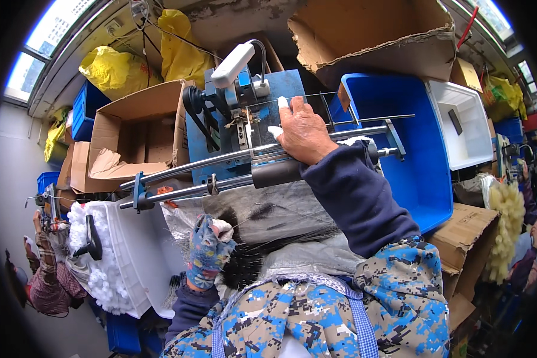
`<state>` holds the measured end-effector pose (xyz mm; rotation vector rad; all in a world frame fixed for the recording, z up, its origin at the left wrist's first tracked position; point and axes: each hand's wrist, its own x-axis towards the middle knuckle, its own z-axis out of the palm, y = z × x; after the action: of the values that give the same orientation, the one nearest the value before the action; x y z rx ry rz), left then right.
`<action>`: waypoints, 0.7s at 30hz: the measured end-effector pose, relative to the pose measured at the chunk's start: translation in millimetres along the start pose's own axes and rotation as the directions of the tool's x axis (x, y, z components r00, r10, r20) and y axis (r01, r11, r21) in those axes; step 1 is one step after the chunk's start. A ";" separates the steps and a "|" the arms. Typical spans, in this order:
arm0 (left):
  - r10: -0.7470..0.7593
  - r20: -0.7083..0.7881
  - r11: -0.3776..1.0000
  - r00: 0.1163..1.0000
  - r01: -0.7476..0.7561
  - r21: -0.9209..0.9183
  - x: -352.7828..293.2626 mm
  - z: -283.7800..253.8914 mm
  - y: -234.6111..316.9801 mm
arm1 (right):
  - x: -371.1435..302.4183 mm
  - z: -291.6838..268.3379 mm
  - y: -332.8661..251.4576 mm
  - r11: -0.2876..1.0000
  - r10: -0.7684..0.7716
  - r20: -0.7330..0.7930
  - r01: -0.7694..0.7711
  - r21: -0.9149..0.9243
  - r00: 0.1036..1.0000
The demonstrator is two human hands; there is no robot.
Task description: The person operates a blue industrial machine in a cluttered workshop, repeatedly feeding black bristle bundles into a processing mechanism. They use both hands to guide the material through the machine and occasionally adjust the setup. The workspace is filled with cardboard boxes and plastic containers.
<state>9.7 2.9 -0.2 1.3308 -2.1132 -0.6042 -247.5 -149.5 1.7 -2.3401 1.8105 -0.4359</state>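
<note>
My left hand [210, 250], in a colourful patterned glove, is closed above my lap. A thin strand seems to run out by its fingers, but what they hold is too small to make out. Dark bristles [244, 267] lie beside it on a grey cloth [304, 261]. My right hand [306, 131], with white coverings on some fingertips, rests over the dark sliding carriage [275, 172] on two metal rods [191, 162]. Its thumb and forefingers are stretched apart toward the blue machine [287, 87], which has black belt pulleys [201, 110].
An open cardboard box [136, 140] stands left of the machine, a deep blue bin [394, 149] right of it. A white tub [138, 256] with white fluffy pieces and a black dryer-like tool [90, 238] is at left. Another person [56, 277] works at far left.
</note>
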 end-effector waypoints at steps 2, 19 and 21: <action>0.009 0.007 1.000 1.000 -0.009 0.028 -2.6 -2.2 0.7 | 5.2 5.0 -15.5 1.000 -0.004 0.049 0.004 -0.013 0.999; 0.066 -0.059 0.998 0.996 -0.066 0.002 -0.4 -1.3 -2.7 | -2.8 -23.6 17.2 0.997 -0.035 0.144 0.045 -0.066 0.989; 0.062 -0.034 0.998 0.997 -0.063 -0.021 6.2 -5.9 5.9 | -1.0 -33.3 27.2 0.987 -0.122 0.020 0.123 -0.104 0.992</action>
<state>7.6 -0.7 9.3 1.2492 -2.1072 -0.5734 -283.3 -153.7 25.1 -2.5278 1.7297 -0.3466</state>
